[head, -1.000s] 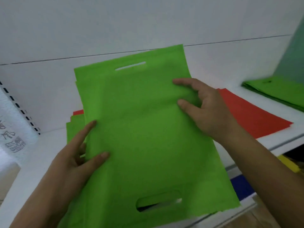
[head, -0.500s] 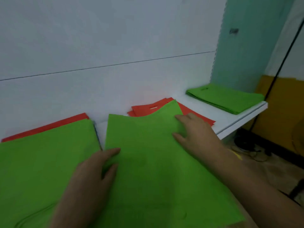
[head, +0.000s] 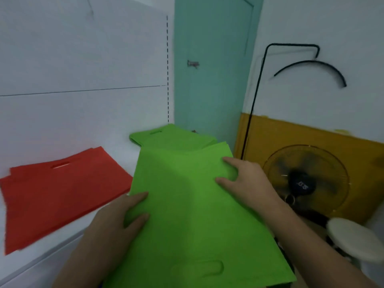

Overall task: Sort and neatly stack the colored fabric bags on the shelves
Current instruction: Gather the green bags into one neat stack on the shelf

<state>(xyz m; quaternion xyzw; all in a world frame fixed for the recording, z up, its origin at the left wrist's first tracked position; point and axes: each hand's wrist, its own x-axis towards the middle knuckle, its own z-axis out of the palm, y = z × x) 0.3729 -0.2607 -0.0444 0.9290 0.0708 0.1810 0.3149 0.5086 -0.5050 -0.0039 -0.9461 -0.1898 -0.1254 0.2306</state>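
Two hands hold one bunch of green bags (head: 187,215) between them, just in front of the person: the left hand (head: 116,223) grips its left edge, thumb and forefinger lying on top and the other fingers hidden beneath, while the right hand (head: 247,183) pinches the right edge with thumb and forefinger curled over the fabric. The bunch's cut-out handle lies at the near end, below both hands, and its far end overlaps a green stack (head: 172,136) resting on the white shelf (head: 62,244) beyond the fingertips, so most of that stack is covered and only its far end with the handle slot shows. To the left of the left hand a pile of red bags (head: 60,194) lies flat on the same shelf, fanned slightly, close beside the held bunch. Right of the right hand, past the shelf's end, stands a fan (head: 305,183) against a yellow panel (head: 336,140), with a pale round object (head: 357,240) nearer and blurred. Farther off rise a teal door (head: 212,69) and black cables (head: 255,90) on the white wall
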